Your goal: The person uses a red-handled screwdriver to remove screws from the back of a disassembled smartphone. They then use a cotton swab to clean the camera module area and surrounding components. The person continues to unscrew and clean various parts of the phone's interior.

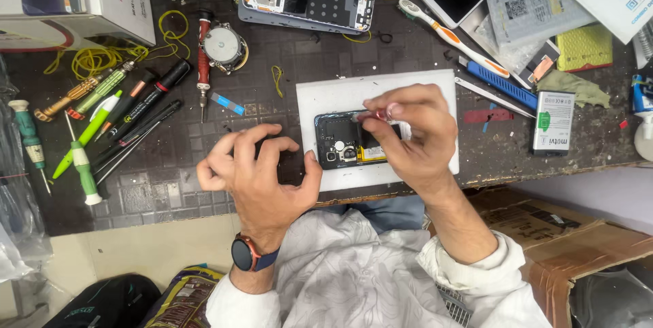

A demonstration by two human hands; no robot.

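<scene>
Phone (343, 143) on white pad (326, 96), under right hand (411, 130), beside left hand (262, 175)

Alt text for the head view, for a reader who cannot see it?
Two hands work on an opened phone lying on a white pad: the right hand pinches a small red tool over it, the left hand steadies its edge. Screwdrivers lie to the left.

A dark work mat (170, 158) with a square grid pattern is laid over the bench. The pale bench edge (136, 246) is seen below it. A cardboard box (578, 246) is placed beneath, at right. Lighting is even and bright.
</scene>
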